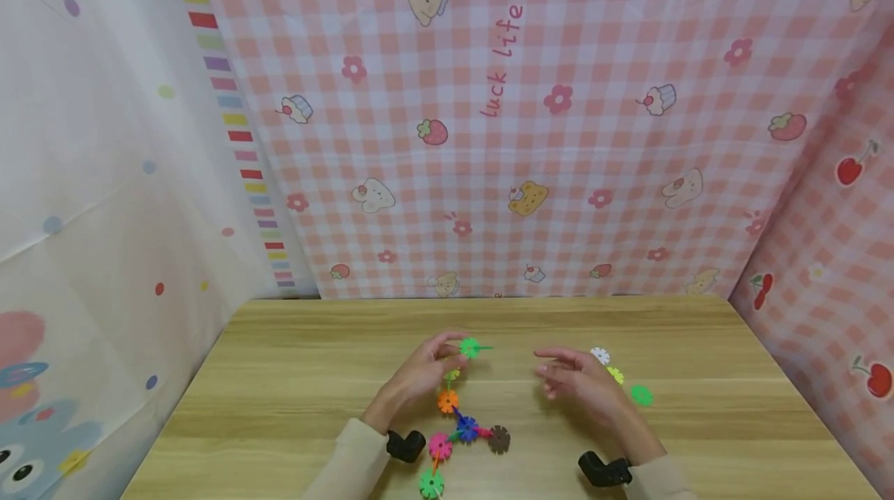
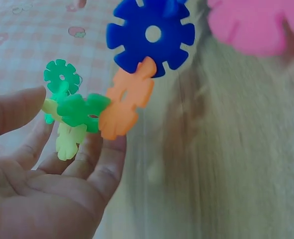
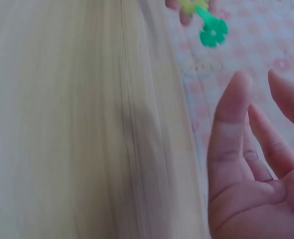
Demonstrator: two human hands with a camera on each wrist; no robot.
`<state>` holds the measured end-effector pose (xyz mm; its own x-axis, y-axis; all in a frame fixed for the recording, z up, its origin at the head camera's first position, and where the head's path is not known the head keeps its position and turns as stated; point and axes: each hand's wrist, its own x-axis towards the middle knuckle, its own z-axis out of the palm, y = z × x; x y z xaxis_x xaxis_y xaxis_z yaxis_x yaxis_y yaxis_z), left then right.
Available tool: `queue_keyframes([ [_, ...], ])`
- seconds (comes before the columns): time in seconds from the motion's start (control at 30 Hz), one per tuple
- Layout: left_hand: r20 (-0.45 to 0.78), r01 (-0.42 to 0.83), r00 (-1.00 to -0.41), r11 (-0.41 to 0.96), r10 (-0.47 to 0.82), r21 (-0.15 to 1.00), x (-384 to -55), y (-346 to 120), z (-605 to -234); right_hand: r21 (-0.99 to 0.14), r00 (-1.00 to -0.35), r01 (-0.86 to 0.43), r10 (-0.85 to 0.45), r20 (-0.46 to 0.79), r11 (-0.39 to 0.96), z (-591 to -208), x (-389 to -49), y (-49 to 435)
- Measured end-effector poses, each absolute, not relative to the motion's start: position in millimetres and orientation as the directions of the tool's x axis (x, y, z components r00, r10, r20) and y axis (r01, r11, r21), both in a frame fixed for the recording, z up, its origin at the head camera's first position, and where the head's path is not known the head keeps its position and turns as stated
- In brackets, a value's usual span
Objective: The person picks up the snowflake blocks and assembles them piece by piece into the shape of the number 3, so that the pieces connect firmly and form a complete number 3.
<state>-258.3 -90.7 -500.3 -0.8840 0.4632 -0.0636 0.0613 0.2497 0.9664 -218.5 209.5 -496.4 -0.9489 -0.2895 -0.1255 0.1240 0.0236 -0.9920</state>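
Note:
A branching chain of notched plastic snowflake discs, with an orange disc (image 1: 448, 401), a blue disc (image 1: 467, 428), a pink disc (image 1: 440, 446) and a brown disc (image 1: 499, 439), hangs from my left hand (image 1: 421, 369). In the left wrist view, the thumb of that hand (image 2: 47, 174) pinches a yellow disc (image 2: 69, 142) near the chain's far end, with fingers behind it. Two green discs (image 2: 62, 77) stick out beyond the thumb. Apart from the chain, to its right, my right hand (image 1: 583, 387) is raised with loosely bent fingers and holds nothing.
Loose white (image 1: 600, 355), yellow (image 1: 615, 375) and green (image 1: 642, 395) discs lie on the wooden table (image 1: 293, 376), just right of my right hand. A pink checked curtain (image 1: 489, 174) hangs behind the table. Each wrist carries a black camera mount (image 1: 407, 446).

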Motion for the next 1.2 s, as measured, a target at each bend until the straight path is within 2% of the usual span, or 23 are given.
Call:
queue_keyframes([
  [0.33, -0.128, -0.014, -0.894, 0.258, 0.429, 0.966, -261.4, -98.4, -509.4, -0.968, -0.976, 0.123, -0.151, -0.158, 0.217, -497.7, -206.0, 264.2],
  [0.63, -0.177, -0.097, -0.877, 0.197, 0.446, 0.976, -262.9, -102.4, -512.9, -0.934, -0.988, 0.130, -0.031, -0.149, 0.333, -497.0, -195.0, 306.2],
  [0.9, -0.189, -0.118, -0.870, 0.181, 0.455, 0.976, -264.2, -103.6, -514.6, -0.889, -0.989, 0.137, 0.006, -0.149, 0.437, -503.1, -187.0, 336.0],
  [1.2, -0.178, -0.109, -0.867, 0.172, 0.466, 0.979, -262.8, -104.3, -513.9, -0.840, -0.973, 0.210, 0.020, -0.231, 0.500, -510.5, -187.6, 345.9],
])
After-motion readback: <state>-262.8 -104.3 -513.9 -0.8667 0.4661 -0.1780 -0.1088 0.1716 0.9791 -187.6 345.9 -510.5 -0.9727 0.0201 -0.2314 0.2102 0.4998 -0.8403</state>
